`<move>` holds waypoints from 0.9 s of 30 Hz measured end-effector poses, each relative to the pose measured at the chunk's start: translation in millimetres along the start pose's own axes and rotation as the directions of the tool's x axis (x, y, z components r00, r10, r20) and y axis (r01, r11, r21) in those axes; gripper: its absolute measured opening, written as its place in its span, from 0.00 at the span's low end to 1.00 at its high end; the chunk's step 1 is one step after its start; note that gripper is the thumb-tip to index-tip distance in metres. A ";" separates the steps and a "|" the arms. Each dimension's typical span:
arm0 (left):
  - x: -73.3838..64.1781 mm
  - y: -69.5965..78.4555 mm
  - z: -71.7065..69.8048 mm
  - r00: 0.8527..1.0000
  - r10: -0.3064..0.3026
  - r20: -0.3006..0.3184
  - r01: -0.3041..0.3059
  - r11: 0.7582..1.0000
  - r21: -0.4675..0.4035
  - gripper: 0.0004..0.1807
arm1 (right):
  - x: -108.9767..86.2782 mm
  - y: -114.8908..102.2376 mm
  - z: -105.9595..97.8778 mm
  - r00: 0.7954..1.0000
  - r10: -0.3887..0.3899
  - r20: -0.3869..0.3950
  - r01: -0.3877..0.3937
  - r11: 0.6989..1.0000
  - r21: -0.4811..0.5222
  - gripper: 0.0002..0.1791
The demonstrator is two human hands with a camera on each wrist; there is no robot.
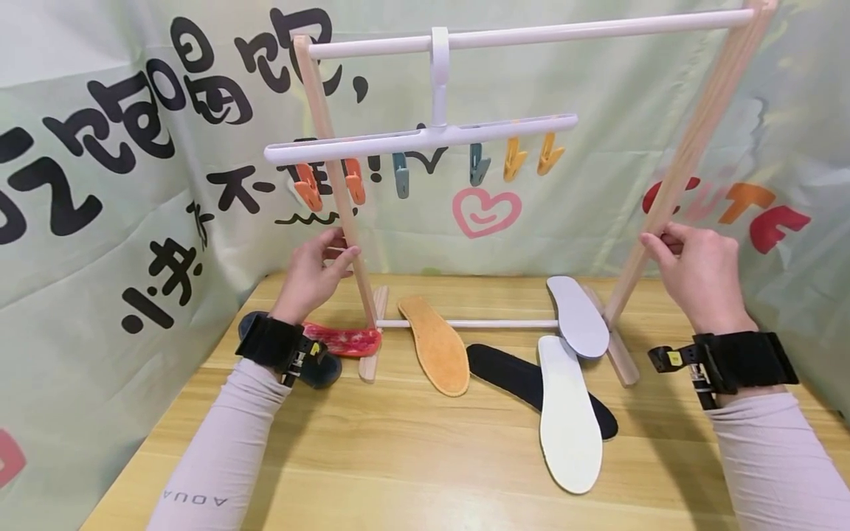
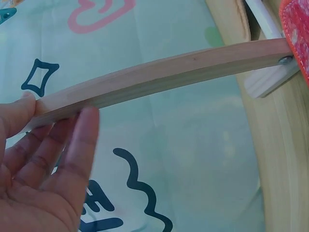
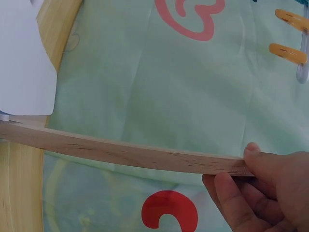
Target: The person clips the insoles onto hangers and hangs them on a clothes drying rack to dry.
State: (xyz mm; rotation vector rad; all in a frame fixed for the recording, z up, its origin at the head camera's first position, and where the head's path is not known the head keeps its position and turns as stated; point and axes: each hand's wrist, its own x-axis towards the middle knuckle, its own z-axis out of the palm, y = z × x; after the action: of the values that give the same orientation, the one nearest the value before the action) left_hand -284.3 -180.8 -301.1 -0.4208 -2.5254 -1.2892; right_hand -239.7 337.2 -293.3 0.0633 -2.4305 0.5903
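Note:
My left hand (image 1: 315, 269) pinches the left wooden post (image 2: 159, 72) of a standing rack between thumb and fingers. On the other side, my right hand (image 1: 704, 273) grips the right wooden post (image 3: 120, 151) at about the same height. A white bar (image 1: 598, 31) joins the posts at the top. From it hangs a white hanger (image 1: 372, 145) carrying two orange clips (image 1: 308, 186), two blue-grey clips (image 1: 401, 175) and two yellow clips (image 1: 513, 160), with nothing clamped in them.
Around the rack's base, a tan insole (image 1: 434, 346), a grey insole (image 1: 579, 313) and a red patterned insole (image 1: 345, 341) lie on the wooden table (image 1: 398, 457). A white insole (image 1: 571, 428) crosses a black one (image 1: 505, 369). My left wrist partly covers a dark insole (image 1: 323, 372).

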 end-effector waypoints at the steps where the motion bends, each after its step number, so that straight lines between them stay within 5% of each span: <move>1: 0.1 0.0 -0.3 1.000 -0.002 0.000 0.002 1.000 0.004 0.20 | -0.1 -0.2 -0.1 1.000 0.002 0.006 -0.002 1.000 0.003 0.19; 12: -3.2 5.8 -5.1 0.999 -0.030 0.019 0.030 0.999 0.031 0.23 | -5.7 -8.3 -4.8 0.997 0.065 0.048 -0.066 0.997 0.031 0.22; 27: -27.4 -14.7 -36.5 0.999 -0.043 -0.023 0.046 0.989 0.141 0.25 | -13.8 -30.3 -27.7 0.993 0.096 -0.067 -0.092 0.993 0.068 0.25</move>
State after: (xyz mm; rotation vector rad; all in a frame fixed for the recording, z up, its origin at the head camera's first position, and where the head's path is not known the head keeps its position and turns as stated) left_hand -260.6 -222.5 -301.4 -0.3202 -2.6020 -1.1145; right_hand -207.3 320.6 -269.9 -0.0445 -2.3561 0.7023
